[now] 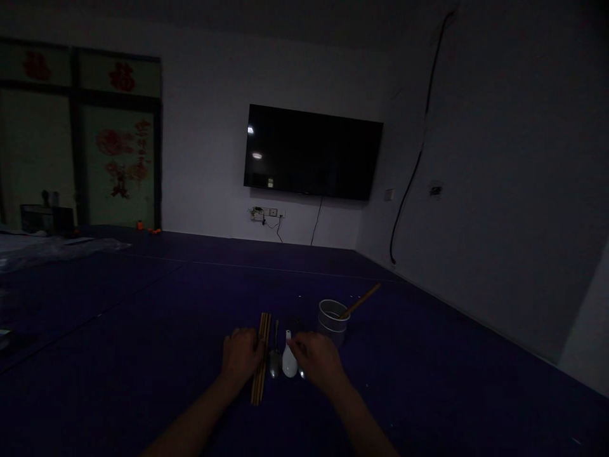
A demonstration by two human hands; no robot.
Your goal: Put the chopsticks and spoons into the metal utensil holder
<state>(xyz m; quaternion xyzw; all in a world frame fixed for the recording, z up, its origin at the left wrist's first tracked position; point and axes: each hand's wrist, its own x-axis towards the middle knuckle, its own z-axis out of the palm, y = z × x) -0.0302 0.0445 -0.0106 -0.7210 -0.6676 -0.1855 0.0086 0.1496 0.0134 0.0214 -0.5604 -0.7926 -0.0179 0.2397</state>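
Note:
My left hand [241, 357] lies against the left side of a bundle of several wooden chopsticks [258, 384], its fingers curled and its thumb side on them. Right of the chopsticks a metal spoon [275, 365] lies bowl toward me. Beside it is a white soup spoon [289, 365], also bowl toward me. My right hand [318, 360] has its fingers closed, with the fingertips at the white spoon's handle. Under this hand a second metal spoon [302, 374] is mostly hidden; part of its bowl shows.
A metal cup [332, 324] with a wooden stick [364, 299] leaning out stands behind my right hand. The blue tabletop [166, 330] reaches to the wall, where a dark television [314, 155] hangs. Plastic sheeting [61, 251] lies at the left.

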